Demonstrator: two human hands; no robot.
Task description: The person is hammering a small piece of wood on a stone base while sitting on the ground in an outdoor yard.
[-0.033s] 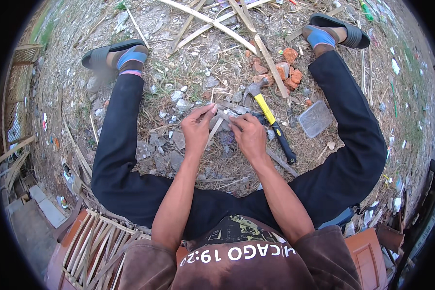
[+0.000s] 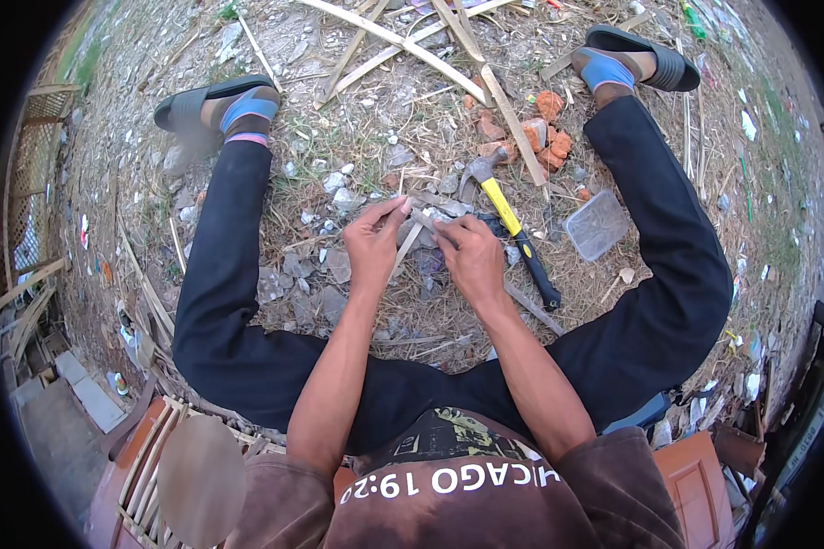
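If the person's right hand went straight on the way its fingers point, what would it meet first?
Beyond the thin wooden strip at its fingertips, the right hand would probably meet the left hand, near its fingertips; depth is unclear, so it might pass over or under.

Yellow and orange, bright against grey-brown ground [image 2: 319, 137].
From here the hammer [image 2: 511, 220] catches my eye, yellow and black with a grey head; the bricks [image 2: 558, 149] are rough orange-red. The held strip [image 2: 423, 217] looks grey-brown, the crossed slats [image 2: 515, 123] pale tan, the tub [image 2: 598, 225] clear. Black trousers [image 2: 220, 229] meet blue socks [image 2: 250, 105], one edged in pink, and dark grey sandals [image 2: 676, 69]; the brown shirt [image 2: 485, 512] carries white lettering [image 2: 449, 479] and a yellow-and-black print [image 2: 469, 428].
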